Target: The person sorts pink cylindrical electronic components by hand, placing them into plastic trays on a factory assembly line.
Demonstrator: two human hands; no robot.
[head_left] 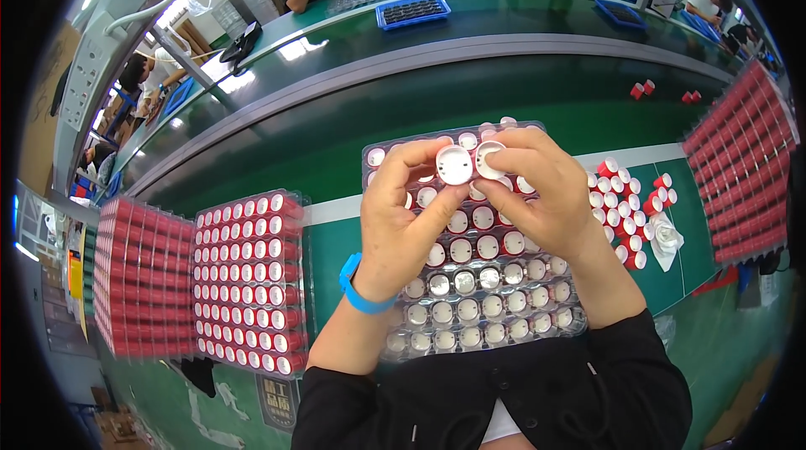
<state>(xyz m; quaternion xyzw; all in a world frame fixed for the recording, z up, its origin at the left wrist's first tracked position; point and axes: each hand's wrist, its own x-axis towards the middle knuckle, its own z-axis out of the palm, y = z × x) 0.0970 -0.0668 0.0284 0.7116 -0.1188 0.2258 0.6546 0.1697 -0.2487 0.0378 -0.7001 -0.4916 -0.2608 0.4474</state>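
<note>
My left hand [401, 202] pinches a small round white-faced part [455, 164] with small dark holes in its face. A second white-faced part [488, 160] is gripped between the thumb and fingers of my right hand [546, 185]. The two parts are held side by side, tilted toward me, above a clear plastic tray [495, 353]. Rows of similar white-topped parts [465, 283] sit in the tray's pockets, some showing red sides. My hands hide part of its upper rows. A blue band circles my left wrist.
Stacked trays of red parts stand left [147, 282] and right [743, 164], with a filled tray [248, 282] beside the left stack. Loose red-and-white parts [621, 206] and a crumpled white cloth [667, 240] lie at right. Across the conveyor, blue trays [413, 12] and people are visible.
</note>
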